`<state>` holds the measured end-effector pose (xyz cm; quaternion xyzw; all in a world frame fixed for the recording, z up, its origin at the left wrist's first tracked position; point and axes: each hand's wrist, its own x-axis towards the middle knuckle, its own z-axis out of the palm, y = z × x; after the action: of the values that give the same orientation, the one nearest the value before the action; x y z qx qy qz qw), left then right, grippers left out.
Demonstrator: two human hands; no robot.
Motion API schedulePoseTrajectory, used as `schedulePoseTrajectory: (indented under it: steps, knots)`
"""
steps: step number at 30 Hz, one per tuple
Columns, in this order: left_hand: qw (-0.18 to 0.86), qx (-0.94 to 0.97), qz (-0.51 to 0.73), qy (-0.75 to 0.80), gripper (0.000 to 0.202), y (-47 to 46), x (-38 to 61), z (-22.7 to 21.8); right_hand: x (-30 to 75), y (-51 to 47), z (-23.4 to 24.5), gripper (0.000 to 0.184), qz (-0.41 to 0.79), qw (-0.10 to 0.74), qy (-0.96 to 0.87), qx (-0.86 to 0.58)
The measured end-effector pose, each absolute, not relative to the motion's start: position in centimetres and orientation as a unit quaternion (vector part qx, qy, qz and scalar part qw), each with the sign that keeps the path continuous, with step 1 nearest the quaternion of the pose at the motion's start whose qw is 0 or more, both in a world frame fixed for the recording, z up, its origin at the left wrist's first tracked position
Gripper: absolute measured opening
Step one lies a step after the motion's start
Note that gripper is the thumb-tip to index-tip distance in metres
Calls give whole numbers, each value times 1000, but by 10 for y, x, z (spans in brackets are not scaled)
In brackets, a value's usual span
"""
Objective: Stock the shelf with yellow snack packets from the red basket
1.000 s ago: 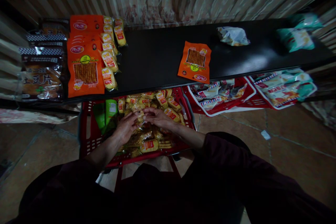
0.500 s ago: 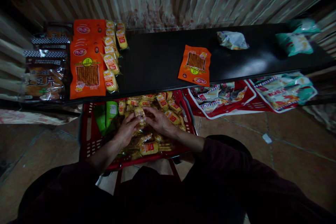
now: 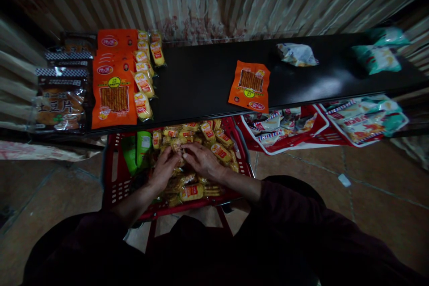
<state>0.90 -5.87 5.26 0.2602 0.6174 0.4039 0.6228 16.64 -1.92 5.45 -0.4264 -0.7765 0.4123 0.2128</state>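
Over a red shopping basket (image 3: pixel 115 178) filled with small yellow snack packs, both hands meet with bent fingers. My left hand (image 3: pixel 166 164) and my right hand (image 3: pixel 202 159) pinch one yellow snack pack (image 3: pixel 176 144) between them, its near end covered by fingers and thumbs. Around them lie more packs of the same kind in clear wrappers with red and white labels, such as a loose yellow pack (image 3: pixel 191 192) at the basket's near side. Green bags (image 3: pixel 136 152) stand inside the basket, left of my hands.
A black shelf (image 3: pixel 197 85) spans beyond the basket. On its left stand dark potato-slice bags (image 3: pixel 62 98), orange snack bags (image 3: pixel 114 85) and a column of yellow packs (image 3: pixel 143 82). Farther right lie a single orange bag (image 3: pixel 250 85), a white pack (image 3: pixel 296 54) and teal bags (image 3: pixel 380 59). Red baskets (image 3: pixel 321 132) sit below.
My fingers have drawn in more closely around the yellow pack, and my right hand's fingers are more curled. The whole view has shifted slightly; the goods on the shelf look the same.
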Motion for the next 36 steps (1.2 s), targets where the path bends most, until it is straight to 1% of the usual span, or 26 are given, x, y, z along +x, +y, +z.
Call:
schedulePoseTrajectory:
  steps: [5,7,12,15,18,23,26,29,32,36]
  knots:
    - [640,203,440,596,40,-60,8,44,165,-19,56,34,470,210,-733,-445]
    - [652,196,452,577,41,-60,8,44,165,-20,56,37,476,212,-730,-442]
    - [662,183,462,562,41,-58,9,49,166,-21,53,41,444,198,-753,-444]
    - [653,186,458,574,41,-58,10,50,166,-22,52,47,414,177,-768,-456]
    - [649,213,453,573,40,-60,11,50,166,-22,51,51,417,164,-756,-478]
    - [616,278,436,594,38,-61,9,48,163,-23,49,50,511,191,-683,-486]
    - [592,328,430,597,36,-60,8,49,161,-23,44,41,579,223,-623,-477]
    - [587,358,418,594,35,-60,8,51,160,-22,37,35,607,238,-590,-476]
    - [573,377,400,609,36,-59,8,49,161,-21,34,34,620,242,-564,-490]
    - [551,394,393,622,34,-57,8,46,162,-22,37,34,683,249,-492,-479]
